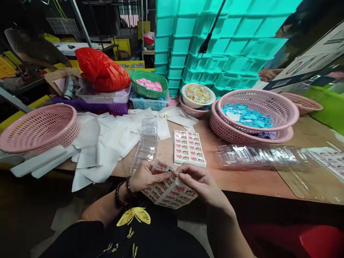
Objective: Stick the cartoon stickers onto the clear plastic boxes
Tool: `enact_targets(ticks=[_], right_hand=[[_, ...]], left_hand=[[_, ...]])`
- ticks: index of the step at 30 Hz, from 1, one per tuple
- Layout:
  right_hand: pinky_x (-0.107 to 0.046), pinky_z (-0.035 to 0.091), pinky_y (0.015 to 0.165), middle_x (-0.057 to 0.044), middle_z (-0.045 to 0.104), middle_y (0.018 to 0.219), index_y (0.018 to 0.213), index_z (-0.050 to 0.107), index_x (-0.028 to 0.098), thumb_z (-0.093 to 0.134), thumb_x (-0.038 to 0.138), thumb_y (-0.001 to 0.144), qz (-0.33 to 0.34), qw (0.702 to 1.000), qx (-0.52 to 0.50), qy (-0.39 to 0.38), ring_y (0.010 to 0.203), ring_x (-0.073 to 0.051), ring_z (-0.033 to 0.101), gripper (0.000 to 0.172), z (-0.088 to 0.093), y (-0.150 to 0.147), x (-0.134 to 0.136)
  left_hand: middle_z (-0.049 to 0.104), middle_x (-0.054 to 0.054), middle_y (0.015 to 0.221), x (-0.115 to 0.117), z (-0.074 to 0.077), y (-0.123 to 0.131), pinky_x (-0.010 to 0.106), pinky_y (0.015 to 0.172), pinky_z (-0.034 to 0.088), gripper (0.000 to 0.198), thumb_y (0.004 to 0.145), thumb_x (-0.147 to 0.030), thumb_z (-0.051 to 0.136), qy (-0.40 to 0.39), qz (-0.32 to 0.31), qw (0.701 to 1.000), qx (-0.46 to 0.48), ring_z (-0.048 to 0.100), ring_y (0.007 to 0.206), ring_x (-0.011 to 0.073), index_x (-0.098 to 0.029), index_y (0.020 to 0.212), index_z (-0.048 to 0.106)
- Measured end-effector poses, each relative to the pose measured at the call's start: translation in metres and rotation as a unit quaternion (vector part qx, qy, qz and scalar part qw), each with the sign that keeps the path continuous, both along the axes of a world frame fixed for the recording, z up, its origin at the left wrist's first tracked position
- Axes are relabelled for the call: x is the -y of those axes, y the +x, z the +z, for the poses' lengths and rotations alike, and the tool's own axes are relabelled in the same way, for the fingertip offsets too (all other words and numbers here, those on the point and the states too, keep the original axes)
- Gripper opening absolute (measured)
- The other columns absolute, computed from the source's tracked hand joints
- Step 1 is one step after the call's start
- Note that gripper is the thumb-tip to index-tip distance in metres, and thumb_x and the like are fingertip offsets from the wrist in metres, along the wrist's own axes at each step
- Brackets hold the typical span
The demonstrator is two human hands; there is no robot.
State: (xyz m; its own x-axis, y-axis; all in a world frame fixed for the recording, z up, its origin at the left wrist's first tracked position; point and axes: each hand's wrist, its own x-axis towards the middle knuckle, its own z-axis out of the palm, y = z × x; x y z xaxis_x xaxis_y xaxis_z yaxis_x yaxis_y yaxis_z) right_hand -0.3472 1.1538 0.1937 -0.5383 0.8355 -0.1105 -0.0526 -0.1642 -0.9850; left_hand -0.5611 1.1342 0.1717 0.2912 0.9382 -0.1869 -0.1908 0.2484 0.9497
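A printed sticker sheet [172, 195] with rows of small pink and red figures hangs between my hands at the table's front edge. My left hand [146, 177] grips its upper left part, thumb on top. At the sheet's upper right, my right hand [197, 181] pinches the edge by a red-and-black figure. Just beyond my hands lies a stack of similar sticker sheets [189, 147]. Left of that stack stretches a row of clear plastic boxes [148, 141].
White backing papers [113, 143] spread left beside a pink basket [40, 129]. At right, pink baskets [258, 96] hold blue pieces, behind clear plastic cases [255, 156]. Green basket [150, 94] and white bowl [198, 104] stand farther back, before teal crates [215, 46].
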Motion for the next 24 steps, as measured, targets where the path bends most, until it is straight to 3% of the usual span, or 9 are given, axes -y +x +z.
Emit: enact_targets(ticks=[4,7,10,12,15,19,22,24], right_hand=[[-0.025,0.047,0.066,-0.003,0.067,0.080,0.080,0.075,0.017,0.079,0.049,0.076,0.029,0.999,0.003,-0.021,0.072,-0.013,0.059,0.033,-0.010,0.003,0.003],[-0.026,0.049,0.070,-0.003,0.070,0.082,0.087,0.076,0.017,0.084,0.049,0.070,0.058,0.992,-0.024,-0.114,0.075,-0.013,0.063,0.037,-0.016,0.005,0.012],[-0.023,0.048,0.067,0.000,0.069,0.077,0.084,0.073,0.017,0.087,0.044,0.066,0.030,0.985,-0.057,-0.162,0.070,-0.010,0.062,0.035,-0.016,0.003,0.022],[-0.020,0.045,0.063,0.002,0.067,0.072,0.077,0.070,0.015,0.088,0.043,0.065,0.009,0.985,-0.060,-0.164,0.066,-0.007,0.059,0.035,-0.015,-0.002,0.027],[-0.020,0.042,0.059,0.001,0.066,0.070,0.075,0.068,0.013,0.088,0.046,0.064,0.031,0.981,-0.045,-0.183,0.063,-0.007,0.057,0.040,-0.016,-0.015,0.032],[-0.022,0.039,0.054,0.001,0.064,0.065,0.075,0.065,0.013,0.090,0.043,0.056,0.038,0.974,-0.028,-0.222,0.056,-0.008,0.054,0.043,-0.030,-0.036,0.037],[-0.025,0.044,0.059,0.001,0.063,0.067,0.077,0.063,0.016,0.085,0.035,0.063,-0.028,0.988,-0.016,-0.153,0.059,-0.011,0.056,0.032,-0.038,-0.050,0.053],[-0.033,0.050,0.074,-0.004,0.068,0.081,0.080,0.068,0.018,0.072,0.031,0.076,-0.098,0.994,0.046,-0.011,0.076,-0.016,0.062,0.014,-0.038,-0.060,0.070]], left_hand=[[0.080,0.009,0.084,0.016,-0.007,0.005,0.025,0.071,0.057,0.034,0.066,-0.038,0.089,-0.008,-0.026,1.000,-0.015,0.072,0.072,0.0167,-0.011,0.085,0.081],[0.079,0.008,0.077,0.023,-0.011,0.004,0.023,0.064,0.056,0.032,0.068,-0.040,0.087,0.005,-0.034,0.998,-0.049,0.069,0.066,0.0151,-0.011,0.079,0.080],[0.077,0.007,0.076,0.024,-0.015,-0.001,0.022,0.063,0.055,0.032,0.072,-0.042,0.084,0.031,-0.047,0.996,-0.063,0.068,0.065,0.0140,-0.011,0.079,0.078],[0.077,0.008,0.077,0.023,-0.017,-0.007,0.022,0.063,0.055,0.032,0.075,-0.041,0.082,0.056,-0.064,0.994,-0.070,0.068,0.067,0.0140,-0.011,0.083,0.078],[0.075,0.007,0.074,0.022,-0.023,-0.018,0.023,0.062,0.054,0.032,0.076,-0.042,0.082,0.083,-0.102,0.989,-0.065,0.067,0.065,0.0138,-0.011,0.082,0.077],[0.074,0.007,0.074,0.020,-0.032,-0.033,0.025,0.067,0.055,0.032,0.069,-0.043,0.086,0.095,-0.150,0.983,-0.047,0.068,0.068,0.0153,-0.013,0.077,0.077],[0.074,0.006,0.075,0.022,-0.038,-0.045,0.025,0.071,0.055,0.030,0.068,-0.042,0.087,0.085,-0.164,0.982,-0.046,0.068,0.070,0.0150,-0.015,0.076,0.077],[0.074,0.005,0.074,0.026,-0.041,-0.052,0.024,0.068,0.054,0.027,0.073,-0.040,0.084,0.069,-0.160,0.983,-0.053,0.067,0.068,0.0137,-0.015,0.078,0.077]])
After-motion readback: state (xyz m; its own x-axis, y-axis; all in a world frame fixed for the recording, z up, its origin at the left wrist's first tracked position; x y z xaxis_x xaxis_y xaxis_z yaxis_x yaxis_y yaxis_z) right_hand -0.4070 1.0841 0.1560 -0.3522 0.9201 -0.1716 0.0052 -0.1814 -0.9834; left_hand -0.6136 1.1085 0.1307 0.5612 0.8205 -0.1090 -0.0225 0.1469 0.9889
